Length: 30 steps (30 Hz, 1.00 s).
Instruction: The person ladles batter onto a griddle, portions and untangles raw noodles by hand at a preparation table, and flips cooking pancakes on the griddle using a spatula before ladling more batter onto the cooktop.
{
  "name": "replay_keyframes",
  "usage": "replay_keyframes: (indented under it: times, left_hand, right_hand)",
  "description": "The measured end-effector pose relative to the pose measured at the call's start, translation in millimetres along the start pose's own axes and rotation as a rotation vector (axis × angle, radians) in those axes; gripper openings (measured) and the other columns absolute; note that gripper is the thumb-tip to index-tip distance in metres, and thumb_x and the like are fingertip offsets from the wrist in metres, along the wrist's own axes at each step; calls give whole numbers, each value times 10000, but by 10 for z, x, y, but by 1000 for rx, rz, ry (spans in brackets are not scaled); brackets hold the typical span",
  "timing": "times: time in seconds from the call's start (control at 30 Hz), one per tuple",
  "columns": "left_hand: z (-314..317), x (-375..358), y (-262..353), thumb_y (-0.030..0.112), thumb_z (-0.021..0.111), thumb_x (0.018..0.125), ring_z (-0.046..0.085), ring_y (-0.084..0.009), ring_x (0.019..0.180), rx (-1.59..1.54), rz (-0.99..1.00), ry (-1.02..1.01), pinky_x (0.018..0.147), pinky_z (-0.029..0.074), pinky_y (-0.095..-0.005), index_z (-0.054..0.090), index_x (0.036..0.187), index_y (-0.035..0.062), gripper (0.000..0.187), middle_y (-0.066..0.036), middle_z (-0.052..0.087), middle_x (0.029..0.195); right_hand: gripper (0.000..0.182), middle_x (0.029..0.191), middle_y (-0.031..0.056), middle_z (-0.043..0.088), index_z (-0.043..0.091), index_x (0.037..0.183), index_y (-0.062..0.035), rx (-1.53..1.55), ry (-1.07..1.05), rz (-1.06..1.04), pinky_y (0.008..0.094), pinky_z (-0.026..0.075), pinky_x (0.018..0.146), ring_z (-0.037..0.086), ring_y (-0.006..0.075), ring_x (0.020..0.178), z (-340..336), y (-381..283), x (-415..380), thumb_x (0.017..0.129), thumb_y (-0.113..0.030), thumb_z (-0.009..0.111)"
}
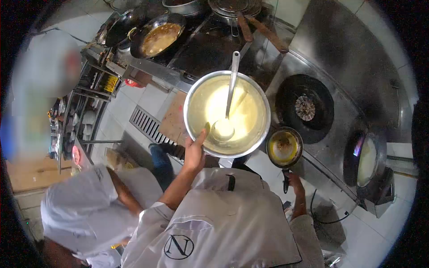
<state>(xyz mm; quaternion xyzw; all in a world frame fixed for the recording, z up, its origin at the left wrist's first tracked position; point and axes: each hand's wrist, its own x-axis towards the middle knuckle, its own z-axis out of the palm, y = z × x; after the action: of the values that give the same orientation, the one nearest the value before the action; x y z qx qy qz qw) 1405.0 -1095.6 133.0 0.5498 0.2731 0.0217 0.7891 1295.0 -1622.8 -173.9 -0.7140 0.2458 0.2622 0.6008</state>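
A large metal bowl [192, 111] of pale yellow batter is gripped at its near left rim by my left hand [195, 154], the thumb lying over the edge. A metal ladle [233, 82] leans in the bowl, its round cup in the batter and its handle over the far rim. To the right, my right hand [295, 183] is closed around the black handle of a small frying pan [284, 147]. Yellowish liquid or batter with a brown patch shows inside that pan, which is just right of the bowl.
On the right stove are a black burner [305, 107] and a dark wok [353, 156] with pale contents. Another wok [161, 38] of brownish food sits at the back left. A co-worker in white [89, 210] is close on my left. Wooden-handled pans [268, 33] stand at the back.
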Motion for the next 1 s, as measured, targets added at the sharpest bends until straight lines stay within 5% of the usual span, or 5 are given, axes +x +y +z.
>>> replay_keyframes:
  times: [0.03, 0.33, 0.53, 0.63, 1.0]
  left_hand:
    - [53, 23, 11, 165, 582, 1043, 664, -227, 1095, 0, 3, -7, 860, 598, -373, 510, 1380, -29, 396, -154, 635, 1274]
    - [293, 214, 146, 263, 595, 1033, 744, -246, 761, -40, -235, -49, 532, 631, -331, 511, 1381, -32, 464, -176, 697, 1116]
    - [269, 369, 336, 276, 602, 1033, 627, -294, 1196, 77, -155, -142, 951, 585, -391, 403, 1507, 3, 581, -199, 568, 1377]
    - [228, 477, 253, 196, 595, 1031, 591, -284, 1238, 65, -143, -101, 1030, 517, -412, 411, 1480, -21, 532, -168, 560, 1391]
    - [412, 620, -259, 287, 572, 1052, 675, -232, 1074, 144, -98, -84, 906, 571, -367, 528, 1373, -41, 460, -158, 673, 1226]
  right_hand:
    - [306, 786, 93, 699, 699, 990, 12, 64, -95, 220, 366, 583, 666, 704, 219, 643, 209, -624, -299, 896, -276, 744]
    - [335, 685, -38, 541, 593, 990, -90, 209, -77, 63, 248, 380, 391, 460, 60, 444, 295, -1443, -1296, 1006, -420, 646]
    - [346, 792, -47, 582, 642, 1189, -103, 347, 194, 144, 236, 396, 522, 506, 68, 624, 124, -2245, -1967, 932, -300, 765]
    - [260, 799, -51, 551, 645, 1117, -62, -75, 325, -80, 246, 402, 576, 486, 73, 674, 100, -2975, -2248, 945, -224, 752]
    - [283, 694, 90, 405, 495, 886, -33, -632, 268, -661, 339, 358, 584, 391, 213, 619, 630, -4466, -2068, 927, -182, 732]
